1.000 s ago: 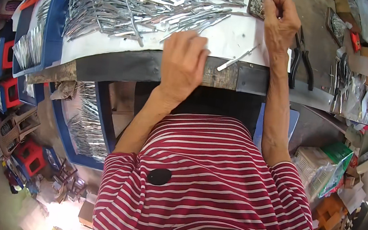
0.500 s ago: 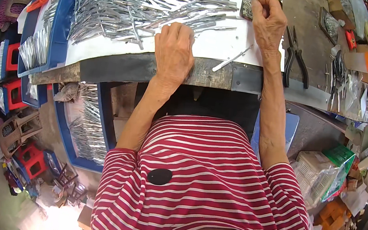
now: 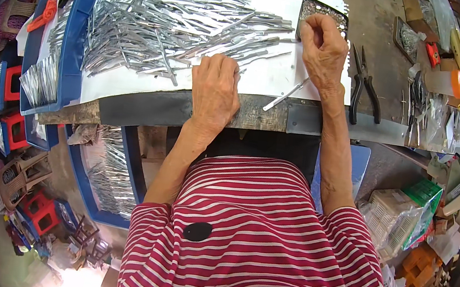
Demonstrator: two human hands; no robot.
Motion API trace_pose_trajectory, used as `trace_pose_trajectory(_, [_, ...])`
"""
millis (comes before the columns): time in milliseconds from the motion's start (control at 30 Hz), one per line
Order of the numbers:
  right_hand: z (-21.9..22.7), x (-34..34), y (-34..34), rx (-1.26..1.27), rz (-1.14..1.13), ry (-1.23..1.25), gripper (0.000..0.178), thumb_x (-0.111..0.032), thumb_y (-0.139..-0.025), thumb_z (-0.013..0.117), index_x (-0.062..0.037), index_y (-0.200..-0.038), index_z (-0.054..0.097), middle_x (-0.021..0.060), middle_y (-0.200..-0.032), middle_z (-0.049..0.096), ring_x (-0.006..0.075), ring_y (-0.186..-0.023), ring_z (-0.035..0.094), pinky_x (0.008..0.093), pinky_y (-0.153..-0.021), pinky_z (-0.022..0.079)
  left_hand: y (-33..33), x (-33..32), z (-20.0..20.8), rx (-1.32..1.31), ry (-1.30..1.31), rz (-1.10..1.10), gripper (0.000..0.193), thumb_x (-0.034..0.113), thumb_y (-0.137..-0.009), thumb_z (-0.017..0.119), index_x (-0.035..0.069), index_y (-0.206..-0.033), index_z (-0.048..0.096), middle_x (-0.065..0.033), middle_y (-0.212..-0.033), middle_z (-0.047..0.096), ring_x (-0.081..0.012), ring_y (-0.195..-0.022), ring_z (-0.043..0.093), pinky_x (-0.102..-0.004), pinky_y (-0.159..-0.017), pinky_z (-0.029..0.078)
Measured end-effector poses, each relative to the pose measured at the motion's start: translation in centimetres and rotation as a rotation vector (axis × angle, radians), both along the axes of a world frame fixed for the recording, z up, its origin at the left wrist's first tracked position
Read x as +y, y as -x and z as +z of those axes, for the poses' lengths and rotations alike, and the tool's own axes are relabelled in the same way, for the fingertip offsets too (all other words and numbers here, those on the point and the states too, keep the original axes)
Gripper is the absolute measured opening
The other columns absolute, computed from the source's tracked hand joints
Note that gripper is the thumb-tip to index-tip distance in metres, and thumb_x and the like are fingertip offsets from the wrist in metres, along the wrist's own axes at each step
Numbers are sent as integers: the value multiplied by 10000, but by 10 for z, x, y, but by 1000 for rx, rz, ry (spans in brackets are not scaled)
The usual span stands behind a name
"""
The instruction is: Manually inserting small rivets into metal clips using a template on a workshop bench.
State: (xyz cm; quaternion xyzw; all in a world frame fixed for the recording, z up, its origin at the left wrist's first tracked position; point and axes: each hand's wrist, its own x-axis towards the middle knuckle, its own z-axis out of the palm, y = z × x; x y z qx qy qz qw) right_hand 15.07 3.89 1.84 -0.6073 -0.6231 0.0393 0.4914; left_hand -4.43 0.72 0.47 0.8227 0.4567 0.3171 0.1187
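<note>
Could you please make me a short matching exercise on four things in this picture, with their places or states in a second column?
Column one
1. Left hand
2. Right hand
3. Pliers
4. Paper

Column two
A. At the near side of the black dish
B. White, lying under the strip pile
C. At the near edge of the strip pile
D. Black-handled, lying on the bench

Right pairs: 1-C, 2-A, 3-D, 4-B.
</note>
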Motion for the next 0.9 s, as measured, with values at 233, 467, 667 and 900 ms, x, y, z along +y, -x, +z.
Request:
trace_pose_trajectory(233, [-2, 2, -2, -4, -5, 15, 50, -47, -721, 587, -19, -739, 549, 67, -636, 563, 167, -503, 524, 293, -495, 429, 0, 0, 1, 24, 1, -1, 176, -61, -667, 565, 31, -788, 476, -106, -753, 474, -285, -726, 461, -367, -643, 345])
trace_pose_trajectory(467, [-4, 5, -22, 33, -132, 1, 45, -67, -733, 560, -25, -748, 557, 77, -587, 542, 177, -501, 520, 302, -509, 428, -1, 1, -2, -29, -22, -17, 161, -36, -676, 563, 43, -778, 466, -89, -759, 467, -260, -725, 459, -359, -623, 325])
trace_pose_trajectory(667, [-9, 5, -47, 185, -211, 177, 115, -120, -738, 547, -26, -784, 596, 75, -592, 543, 166, -525, 516, 304, -536, 422, -1, 3, -5, -119, 13, -24, 180, -52, -676, 568, 45, -796, 476, -101, -753, 494, -273, -732, 484, -361, -636, 345])
trace_pose_trajectory(900, [0, 3, -43, 41, -75, 274, 106, -100, -737, 519, -31, -789, 582, 127, -724, 585, 266, -634, 564, 334, -613, 446, 3, 1, -3, -192, 71, 22, 197, -65, -680, 559, 25, -848, 511, -120, -783, 506, -287, -750, 487, -367, -658, 362])
